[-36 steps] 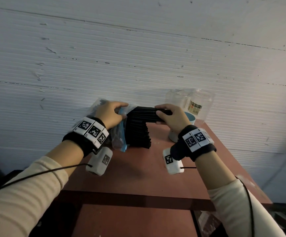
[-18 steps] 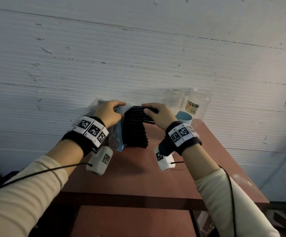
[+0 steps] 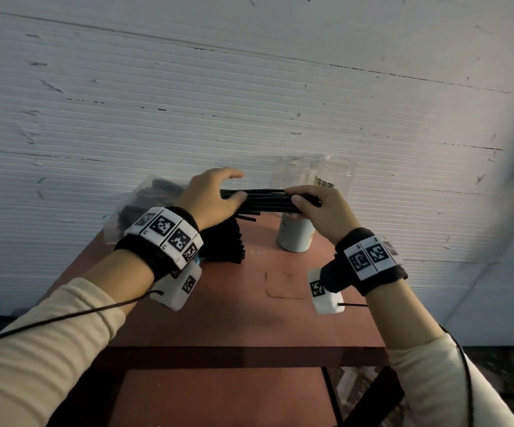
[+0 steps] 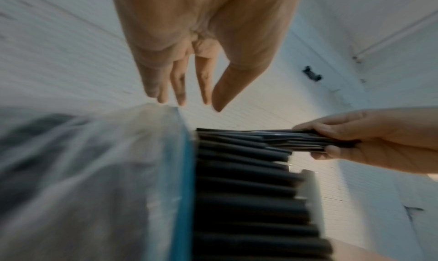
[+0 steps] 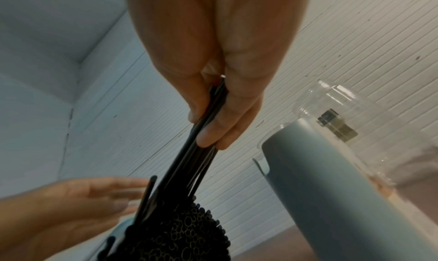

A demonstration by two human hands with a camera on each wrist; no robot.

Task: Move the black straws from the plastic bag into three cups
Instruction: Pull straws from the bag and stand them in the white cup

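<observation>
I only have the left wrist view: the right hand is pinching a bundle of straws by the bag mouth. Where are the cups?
Observer: In the head view, a pale cup stands on the table, directly below the right hand and its straws.
Operator: Only that one?
Observer: No. A clear cup and a labelled clear cup stand behind it by the wall, and no straws show in either.
</observation>
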